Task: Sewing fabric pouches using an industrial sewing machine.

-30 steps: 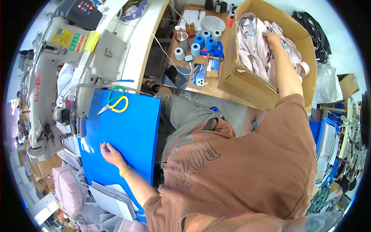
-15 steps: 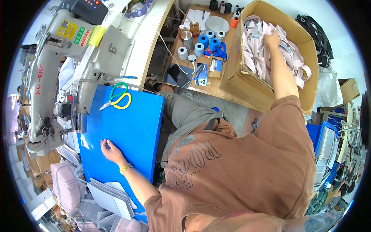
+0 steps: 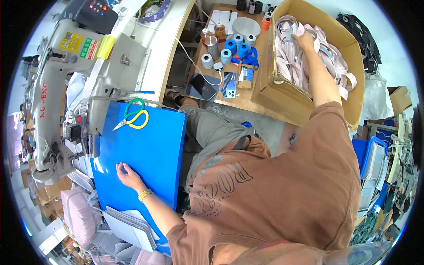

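Note:
My left hand point(image 3: 129, 176) lies loosely curled on the blue tabletop point(image 3: 145, 150), its fingers a little apart and nothing in them. A gold watch is on that wrist. My right hand point(image 3: 304, 43) reaches into a cardboard box point(image 3: 282, 97) and closes on a pale pink strap point(image 3: 289, 37) near the box's left side; its fingertips are partly hidden. Many more straps lie tangled around it. Scissors point(image 3: 132, 120) with one green and one yellow handle rest on the blue tabletop, farther off than my left hand.
A grey sewing machine point(image 3: 66, 88) stands at the left. Grey flat pieces point(image 3: 130, 227) lie at the tabletop's near edge, beside pink padded bundles point(image 3: 79, 216). Thread spools point(image 3: 226, 56), bottles point(image 3: 220, 32) and phones point(image 3: 229, 85) occupy a wooden table left of the box.
My right hand has moved left and slightly nearer inside the box, to the straps by its left side. My left hand stays on the tabletop; the whole view has shifted slightly.

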Demonstrator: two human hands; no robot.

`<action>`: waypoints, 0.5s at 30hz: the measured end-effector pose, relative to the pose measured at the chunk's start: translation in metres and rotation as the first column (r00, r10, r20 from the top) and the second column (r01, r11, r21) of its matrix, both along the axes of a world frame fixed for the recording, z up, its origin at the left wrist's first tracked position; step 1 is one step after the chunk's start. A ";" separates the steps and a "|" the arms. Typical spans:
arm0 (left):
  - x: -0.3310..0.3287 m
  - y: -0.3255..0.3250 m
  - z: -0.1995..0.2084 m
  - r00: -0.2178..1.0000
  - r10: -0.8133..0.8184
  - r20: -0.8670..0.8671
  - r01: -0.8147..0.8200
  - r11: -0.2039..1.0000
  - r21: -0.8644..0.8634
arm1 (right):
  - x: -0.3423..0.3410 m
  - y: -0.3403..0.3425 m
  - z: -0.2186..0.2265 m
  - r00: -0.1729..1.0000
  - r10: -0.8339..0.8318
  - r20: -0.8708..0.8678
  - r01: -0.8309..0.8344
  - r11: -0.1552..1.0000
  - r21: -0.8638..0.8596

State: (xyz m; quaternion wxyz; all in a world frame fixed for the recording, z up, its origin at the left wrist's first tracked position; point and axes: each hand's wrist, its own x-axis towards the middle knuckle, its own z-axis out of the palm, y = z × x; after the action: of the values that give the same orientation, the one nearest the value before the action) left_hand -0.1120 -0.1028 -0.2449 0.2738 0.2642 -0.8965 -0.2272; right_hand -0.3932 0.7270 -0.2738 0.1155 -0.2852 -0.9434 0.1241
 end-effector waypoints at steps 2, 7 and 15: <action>0.002 0.000 0.000 1.000 -0.001 -0.012 0.002 1.000 0.027 | -0.006 -0.007 0.001 0.989 0.044 0.143 -0.040 0.999 -0.036; 0.001 -0.007 -0.005 0.999 -0.014 -0.044 0.014 1.000 -0.003 | -0.007 0.009 -0.007 0.987 0.021 0.162 -0.004 0.994 -0.105; 0.004 0.002 0.000 1.000 0.008 -0.019 -0.008 1.000 -0.017 | 0.004 -0.059 0.105 0.777 0.246 -0.579 -0.210 0.969 0.130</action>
State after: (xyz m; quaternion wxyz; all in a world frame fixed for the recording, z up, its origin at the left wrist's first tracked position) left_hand -0.1077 -0.1007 -0.2448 0.2853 0.2632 -0.8947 -0.2212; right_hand -0.3888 0.6680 -0.1693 0.3953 -0.1125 -0.8911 0.1922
